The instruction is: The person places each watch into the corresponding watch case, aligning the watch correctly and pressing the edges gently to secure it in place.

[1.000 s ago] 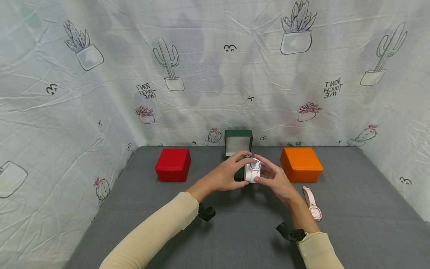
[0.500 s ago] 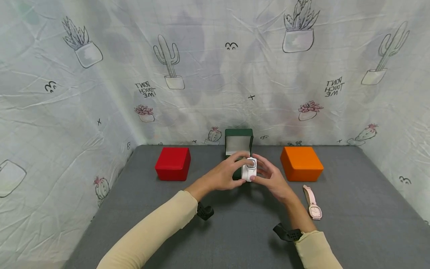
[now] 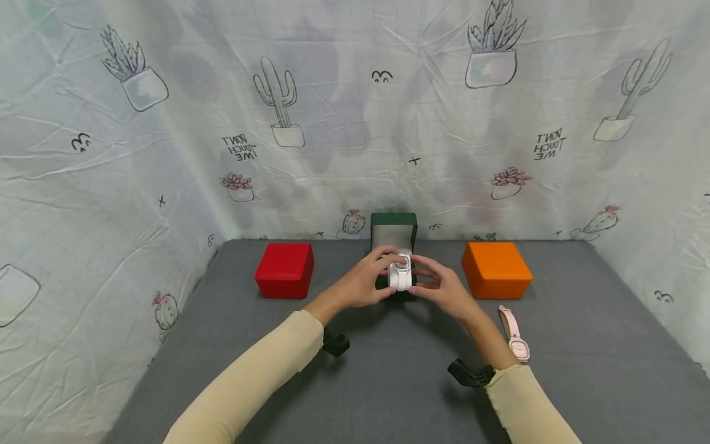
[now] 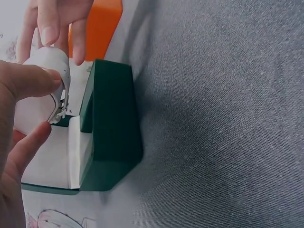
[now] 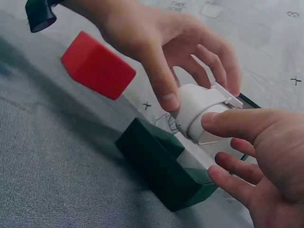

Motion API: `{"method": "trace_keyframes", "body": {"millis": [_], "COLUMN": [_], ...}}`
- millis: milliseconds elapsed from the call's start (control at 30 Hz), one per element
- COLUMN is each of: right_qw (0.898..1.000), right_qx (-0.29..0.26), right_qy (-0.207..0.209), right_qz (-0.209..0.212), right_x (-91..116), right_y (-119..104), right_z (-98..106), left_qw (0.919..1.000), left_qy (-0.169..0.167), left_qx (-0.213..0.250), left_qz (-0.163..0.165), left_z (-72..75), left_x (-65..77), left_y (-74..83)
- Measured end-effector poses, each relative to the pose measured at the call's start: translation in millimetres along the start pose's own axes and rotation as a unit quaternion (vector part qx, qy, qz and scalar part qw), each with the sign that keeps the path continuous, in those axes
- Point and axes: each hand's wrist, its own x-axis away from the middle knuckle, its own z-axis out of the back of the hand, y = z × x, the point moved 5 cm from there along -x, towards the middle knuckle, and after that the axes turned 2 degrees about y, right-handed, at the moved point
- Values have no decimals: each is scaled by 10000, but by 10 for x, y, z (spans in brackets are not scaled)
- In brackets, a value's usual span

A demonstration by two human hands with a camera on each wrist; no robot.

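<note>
Left hand (image 3: 362, 285) and right hand (image 3: 448, 292) pinched white wristwatch (image 3: 400, 280), strapped around white cushion (image 4: 33, 111), over open green watch box (image 4: 114, 114). Backdrop lettering (image 3: 549, 143) read "DON'T TOUCH," reversed; third line was unclear. Left finger partly hid dial, its markings too small to read.

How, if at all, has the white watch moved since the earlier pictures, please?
Yes: the white watch has shifted mostly left in the head view, judged against the green box.

Grey cloth-topped bench (image 3: 399, 388) carried, left to right: closed red box (image 3: 285, 270), open green box (image 4: 115, 114), closed orange box (image 3: 497, 269); pink watch (image 3: 515, 334) lay nearer, before the orange box
</note>
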Motion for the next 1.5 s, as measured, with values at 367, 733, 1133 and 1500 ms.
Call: {"method": "trace_keyframes", "body": {"millis": [367, 733, 1133, 1500], "right_qw": [9927, 9842, 9800, 9639], "right_qx": [1192, 1757, 1957, 2486], "right_qy": [-158, -197, -176, -179], "right_qz": [77, 34, -312, -936], "right_x": [-159, -240, -210, -119], "right_y": [74, 97, 170, 296], "right_z": [-56, -58, -37, -37], "left_qw": [9990, 9965, 9959, 9955], "left_qy": [-137, -285, -264, -350], "left_qx": [413, 706, 621, 552], "left_qz": [120, 351, 597, 684], "left_z": [-47, -85, -129, -205], "left_x": [-29, -49, -74, -97], "left_y": [-153, -230, -309, -361]}}
